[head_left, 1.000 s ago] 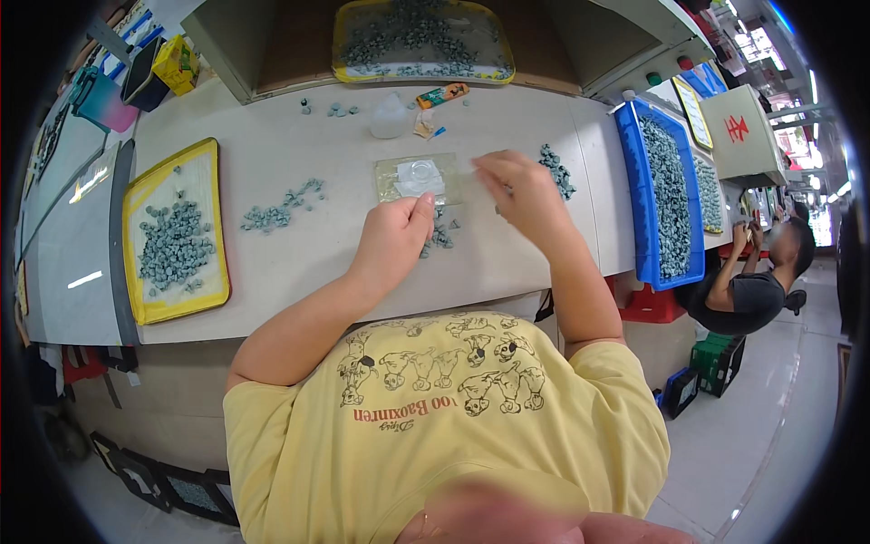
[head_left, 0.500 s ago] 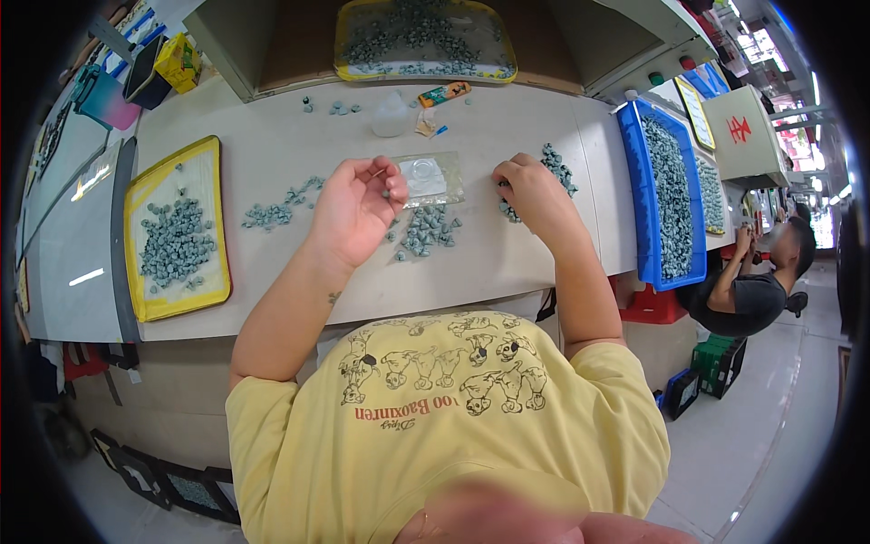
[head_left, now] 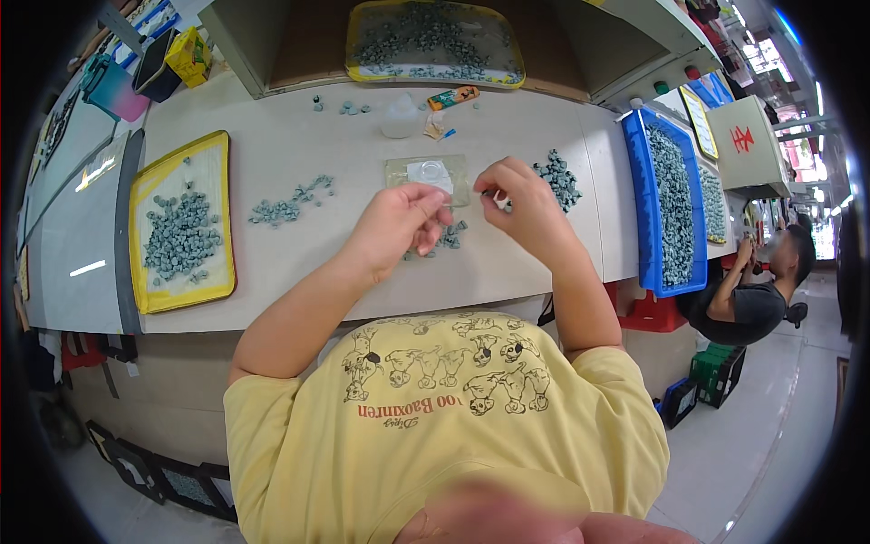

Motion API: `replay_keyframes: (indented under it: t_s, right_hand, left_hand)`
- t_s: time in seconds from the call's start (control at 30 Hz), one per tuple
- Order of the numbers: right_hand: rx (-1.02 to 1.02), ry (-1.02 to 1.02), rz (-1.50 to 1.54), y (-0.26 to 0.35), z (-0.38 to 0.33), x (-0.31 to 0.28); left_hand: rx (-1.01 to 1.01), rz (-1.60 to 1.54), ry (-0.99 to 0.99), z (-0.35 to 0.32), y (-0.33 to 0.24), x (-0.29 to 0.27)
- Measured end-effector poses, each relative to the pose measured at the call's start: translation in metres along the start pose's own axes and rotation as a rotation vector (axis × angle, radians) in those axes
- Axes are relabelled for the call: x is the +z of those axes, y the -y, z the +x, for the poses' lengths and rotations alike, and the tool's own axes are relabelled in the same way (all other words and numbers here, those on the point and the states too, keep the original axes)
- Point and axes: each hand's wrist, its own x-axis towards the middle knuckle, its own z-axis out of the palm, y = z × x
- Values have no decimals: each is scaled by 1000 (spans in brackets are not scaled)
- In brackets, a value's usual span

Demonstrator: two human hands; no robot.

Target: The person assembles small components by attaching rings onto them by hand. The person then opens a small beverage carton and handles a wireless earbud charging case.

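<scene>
1. Left hand (head_left: pixel 394 227) is over the bench (head_left: pixel 299 263), fingers curled in, tips close together. Cannot tell if it holds anything.
2. Right hand (head_left: pixel 521 204) is just right of it, fingers pinched narrow on a small white part (head_left: pixel 498 201). Part sits at the fingertips, above the bench, between the two hands.
3. Clear tray (head_left: pixel 426 177) lies flat on the bench just beyond both hands. A white ring-shaped piece sits in it.
4. Small grey-green parts (head_left: pixel 450 238) lie loose under and between the hands, partly hidden by the left hand.
5. Second pile (head_left: pixel 555 179) sits right of the right hand, near the knuckles.
6. Third scatter (head_left: pixel 290 204) is on the bench left of the left hand, clear of it.
7. Yellow tray (head_left: pixel 181 222) at far left holds a heap of the same parts — well apart from the hands.
8. Blue bin (head_left: pixel 666 204) at the right bench edge is full of them too.
9. Another yellow tray (head_left: pixel 430 41) sits on the shelf at the back, also loaded.
10. Other person (head_left: pixel 752 290) is seated lower right, past the bench — hands raised, separate from this work.
</scene>
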Motion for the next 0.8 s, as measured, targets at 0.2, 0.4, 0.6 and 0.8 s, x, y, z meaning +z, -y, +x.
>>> replay_keyframes:
  t_s: [0.2,0.4,0.6,0.8]
  right_hand:
    - [-207,-50,-76,29,-8,12]
    - [-155,-183,-12,19,-7,16]
    - [-263,-142,28,12,-3,12]
    - [-321,-160,-20,10,-2,15]
  left_hand:
    - [13,166,94,-5,0,9]
    - [101,168,86,-3,1,6]
    - [68,152,106,-3,2,1]
    - [114,312,4,-2,0,2]
